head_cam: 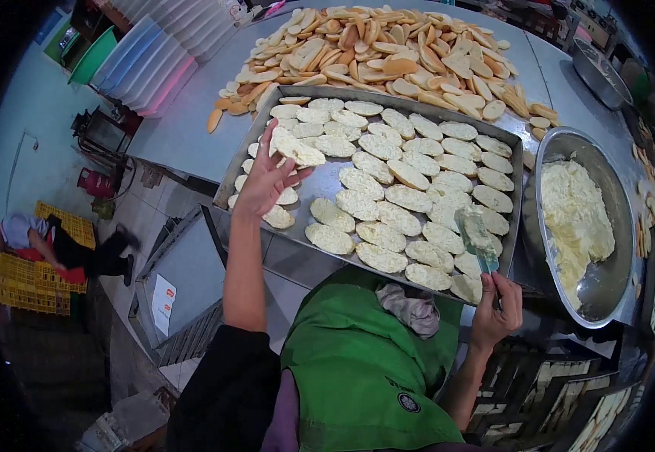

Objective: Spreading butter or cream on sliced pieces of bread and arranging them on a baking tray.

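My left hand [264,183] is over the left part of a metal baking tray [323,172], holding a cream-coated bread slice [300,150] between thumb and fingers. Whether a second slice is in that grasp, I cannot tell. In my right hand [495,316], at the tray's near right corner, is a spatula [488,259] with a greenish blade. Its blade carries a smear of pale cream [476,230] above the slices there. Rows of oval bread slices [380,236], most coated with cream, cover much of the tray. Bare metal shows at its left middle.
A large metal bowl [541,248] of cream [576,209] stands right of the tray. Behind lies a heap of bread slices [384,56]. Stacked plastic tubs [141,68] stand at the table's far left. A person [50,243] is beside yellow crates [33,282] at left.
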Demonstrator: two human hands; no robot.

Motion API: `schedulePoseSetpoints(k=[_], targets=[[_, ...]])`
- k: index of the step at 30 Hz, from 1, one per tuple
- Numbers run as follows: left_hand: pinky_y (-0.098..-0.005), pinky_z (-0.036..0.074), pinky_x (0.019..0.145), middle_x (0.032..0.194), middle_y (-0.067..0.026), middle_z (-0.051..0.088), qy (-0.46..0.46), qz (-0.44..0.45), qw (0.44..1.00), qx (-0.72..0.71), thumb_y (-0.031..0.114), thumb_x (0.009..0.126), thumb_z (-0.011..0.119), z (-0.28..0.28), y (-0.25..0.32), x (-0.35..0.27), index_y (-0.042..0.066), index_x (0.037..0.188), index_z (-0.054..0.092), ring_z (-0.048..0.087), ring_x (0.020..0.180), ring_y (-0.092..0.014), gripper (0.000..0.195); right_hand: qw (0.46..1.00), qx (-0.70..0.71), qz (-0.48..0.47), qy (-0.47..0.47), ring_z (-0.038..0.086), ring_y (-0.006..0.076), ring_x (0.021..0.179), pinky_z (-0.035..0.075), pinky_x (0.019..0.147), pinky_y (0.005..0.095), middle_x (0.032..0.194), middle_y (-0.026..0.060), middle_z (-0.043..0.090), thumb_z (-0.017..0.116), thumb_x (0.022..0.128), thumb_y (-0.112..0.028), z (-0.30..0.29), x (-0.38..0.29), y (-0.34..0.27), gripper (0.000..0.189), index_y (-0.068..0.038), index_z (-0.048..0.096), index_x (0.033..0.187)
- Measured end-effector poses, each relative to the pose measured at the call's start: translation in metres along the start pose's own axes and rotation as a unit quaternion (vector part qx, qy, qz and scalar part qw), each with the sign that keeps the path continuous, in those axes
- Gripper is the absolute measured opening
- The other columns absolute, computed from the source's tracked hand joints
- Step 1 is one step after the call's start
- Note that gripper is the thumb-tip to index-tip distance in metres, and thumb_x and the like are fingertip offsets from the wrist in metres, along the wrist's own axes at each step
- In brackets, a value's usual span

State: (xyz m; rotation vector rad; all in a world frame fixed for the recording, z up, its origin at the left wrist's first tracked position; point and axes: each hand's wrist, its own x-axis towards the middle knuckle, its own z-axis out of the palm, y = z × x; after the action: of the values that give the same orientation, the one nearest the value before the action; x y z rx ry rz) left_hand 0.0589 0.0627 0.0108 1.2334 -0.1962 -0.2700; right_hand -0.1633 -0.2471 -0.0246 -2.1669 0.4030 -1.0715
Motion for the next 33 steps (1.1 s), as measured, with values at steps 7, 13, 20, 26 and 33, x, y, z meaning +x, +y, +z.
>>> schedulePoseSetpoints(k=[7, 13, 20, 26, 33], targets=[[-0.0243, 0.049, 0.058, 0.096, -0.0087, 0.052, 0.01, -0.081, 0.934, 0.347, -0.003, 0.074, 0.061, -0.034, -0.03, 0.045, 0.016, 0.13, 0.029, 0.056, 0.088, -0.015, 0.067, 1.0, 0.011, -0.009, 0.008, 0.058, 0.02, 0.066, 0.045, 0.059, 0.0273, 0.074, 0.0113, 0.061, 0.07, 0.07, 0.0, 0.002, 0.0, -0.004, 0.013, 0.001, 0.064, 0.081], [-0.0292, 0.049, 0.063, 0.093, -0.0089, 0.055, 0.014, -0.023, 0.857, 0.515, 0.001, 0.065, 0.071, -0.034, -0.044, 0.054, 0.01, 0.124, 0.037, 0.057, 0.078, -0.017, 0.068, 1.0, 0.005, -0.001, 0.007, 0.058, 0.02, 0.065, 0.045, 0.059, 0.0273, 0.075, 0.0113, 0.061, 0.07, 0.07, 0.001, 0.001, 0.0, -0.002, 0.013, 0.001, 0.064, 0.081], [-0.0355, 0.041, 0.083, 0.102, -0.0098, 0.051, 0.029, 0.075, 0.745, 0.662, 0.012, 0.057, 0.078, -0.044, -0.055, 0.059, 0.006, 0.114, 0.048, 0.05, 0.097, -0.026, 0.065, 1.0, 0.007, 0.005, 0.012, 0.058, 0.0206, 0.066, 0.045, 0.059, 0.0273, 0.074, 0.0116, 0.061, 0.07, 0.069, 0.001, 0.003, 0.002, -0.004, 0.013, 0.001, 0.064, 0.081], [-0.0447, 0.035, 0.088, 0.114, -0.0107, 0.045, 0.036, 0.006, 0.653, 0.757, 0.028, 0.06, 0.076, -0.034, -0.044, 0.066, 0.009, 0.123, 0.045, 0.039, 0.111, -0.029, 0.073, 1.0, 0.007, 0.008, 0.022, 0.058, 0.0207, 0.065, 0.046, 0.059, 0.027, 0.073, 0.0117, 0.061, 0.069, 0.068, 0.003, 0.002, 0.006, 0.0, 0.013, 0.002, 0.064, 0.08], [-0.0466, 0.032, 0.085, 0.113, -0.0095, 0.053, -0.021, 0.134, 0.694, 0.707, 0.019, 0.073, 0.066, 0.022, -0.031, 0.148, 0.016, 0.12, 0.048, 0.048, 0.105, -0.027, 0.05, 0.999, 0.013, 0.019, 0.04, 0.058, 0.0208, 0.064, 0.046, 0.058, 0.0269, 0.073, 0.0117, 0.061, 0.07, 0.065, 0.005, -0.007, 0.021, -0.002, 0.015, 0.002, 0.063, 0.078]])
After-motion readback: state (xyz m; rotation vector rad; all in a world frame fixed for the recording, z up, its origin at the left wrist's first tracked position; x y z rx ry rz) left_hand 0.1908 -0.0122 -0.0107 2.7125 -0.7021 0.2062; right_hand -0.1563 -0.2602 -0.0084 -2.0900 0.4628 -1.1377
